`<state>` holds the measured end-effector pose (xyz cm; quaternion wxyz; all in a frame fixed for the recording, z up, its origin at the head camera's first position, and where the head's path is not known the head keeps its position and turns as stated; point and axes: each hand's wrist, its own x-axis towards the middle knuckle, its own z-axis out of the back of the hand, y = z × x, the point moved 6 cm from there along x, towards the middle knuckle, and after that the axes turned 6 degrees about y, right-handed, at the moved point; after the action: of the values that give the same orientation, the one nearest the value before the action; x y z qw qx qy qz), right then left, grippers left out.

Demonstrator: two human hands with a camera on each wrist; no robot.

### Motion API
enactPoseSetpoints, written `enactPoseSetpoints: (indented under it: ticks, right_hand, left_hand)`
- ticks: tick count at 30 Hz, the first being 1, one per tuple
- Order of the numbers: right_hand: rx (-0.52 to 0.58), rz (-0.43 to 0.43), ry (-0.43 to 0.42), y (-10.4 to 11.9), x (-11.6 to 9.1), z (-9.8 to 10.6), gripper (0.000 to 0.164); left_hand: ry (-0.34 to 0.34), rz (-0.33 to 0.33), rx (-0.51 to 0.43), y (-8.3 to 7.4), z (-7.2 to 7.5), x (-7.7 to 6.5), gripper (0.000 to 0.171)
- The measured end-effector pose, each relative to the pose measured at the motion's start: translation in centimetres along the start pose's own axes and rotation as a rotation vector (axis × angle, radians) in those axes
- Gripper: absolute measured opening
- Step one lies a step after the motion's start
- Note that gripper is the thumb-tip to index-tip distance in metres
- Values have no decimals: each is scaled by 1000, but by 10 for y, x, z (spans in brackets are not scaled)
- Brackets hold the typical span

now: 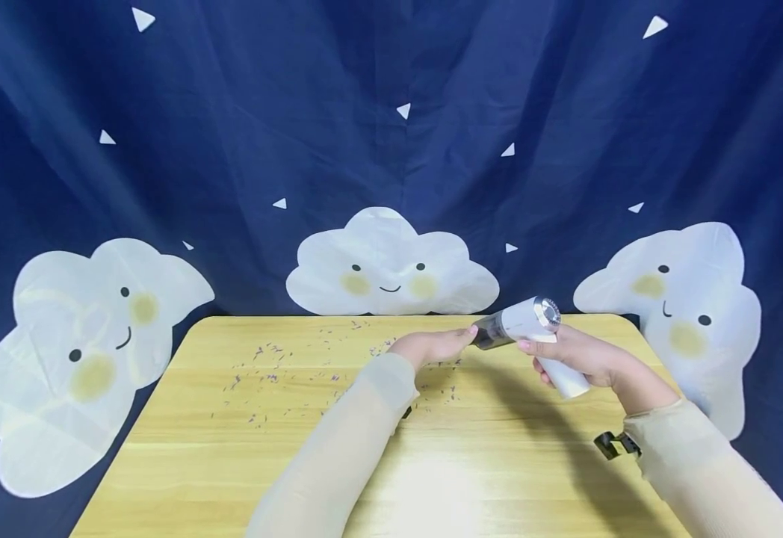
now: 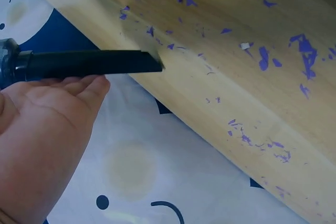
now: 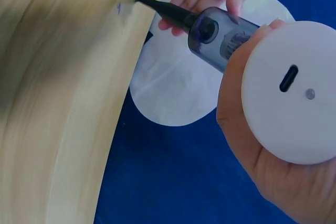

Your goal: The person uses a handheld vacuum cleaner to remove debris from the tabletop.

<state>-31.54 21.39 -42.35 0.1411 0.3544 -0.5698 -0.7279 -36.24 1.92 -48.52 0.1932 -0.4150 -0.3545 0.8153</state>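
My right hand grips the handle of a white handheld vacuum cleaner, its silver-rimmed end toward my right. The clear grey dust cup and a slim black nozzle extend from its front. Beside the nozzle is my left hand, palm showing and fingers extended along its underside in the left wrist view. In the right wrist view the left thumb touches the dust cup or lies right against it. Small purple scraps are scattered over the far part of the table, some near the nozzle tip.
A light wooden table fills the lower scene, its far edge close to a dark blue curtain printed with white clouds. A black clip-like piece is attached at the right sleeve's cuff.
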Motion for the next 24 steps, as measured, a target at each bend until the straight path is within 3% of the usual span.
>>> enactPoseSetpoints:
  ticks: [4, 12, 16, 24]
  right_hand:
    - [-1, -4, 16, 2, -3, 1, 18]
    - [-25, -28, 3, 7, -8, 4, 26]
    - [-66, -41, -16, 10, -10, 6, 32]
    - [-103, -49, -26, 12, -12, 10, 36]
  left_hand:
    - [22, 53, -40, 1, -2, -1, 79]
    - [15, 62, -121, -2, -7, -5, 76]
    - [10, 41, -133, -3, -8, -1, 77]
    - [-17, -82, -59, -8, -10, 9, 78]
